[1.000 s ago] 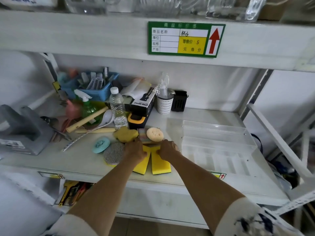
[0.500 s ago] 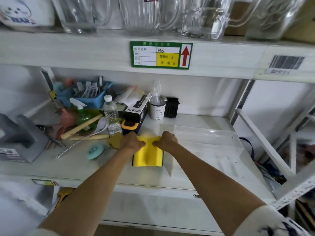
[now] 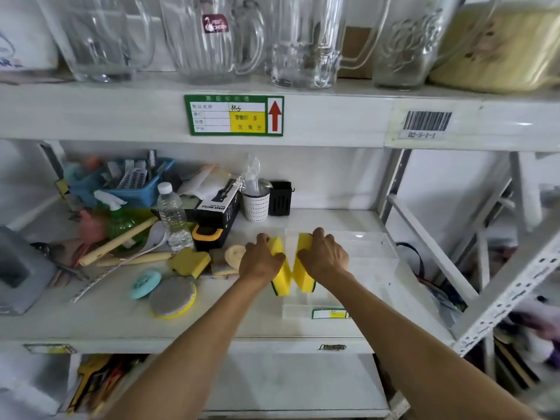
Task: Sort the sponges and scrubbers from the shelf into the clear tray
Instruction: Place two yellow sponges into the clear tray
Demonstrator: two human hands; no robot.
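My left hand (image 3: 262, 260) grips a yellow sponge with a dark green underside (image 3: 280, 278), held on edge at the left rim of the clear tray (image 3: 375, 268). My right hand (image 3: 324, 257) grips a second yellow sponge (image 3: 304, 274), also on edge, over the tray's left end. The two sponges stand side by side, a narrow gap between them. Left of my hands on the shelf lie a yellow shaped sponge (image 3: 190, 261), a striped sponge (image 3: 219, 266) with a beige round puff (image 3: 235, 253), a grey-and-yellow round scrubber (image 3: 172, 297) and a teal round scrubber (image 3: 145, 284).
At the shelf's back stand a blue basket of brushes (image 3: 127, 184), a water bottle (image 3: 174, 218), a green spray bottle (image 3: 119, 221), a black box (image 3: 216, 218), a white holder (image 3: 257, 203) and a black holder (image 3: 280, 198). Wooden-handled tools (image 3: 118, 241) lie left. Glass jugs (image 3: 212, 37) fill the upper shelf.
Both hands lifted the two yellow sponges from flat on the shelf, carried them right to the tray's left end and tipped them onto their edges. The camera tilted up.
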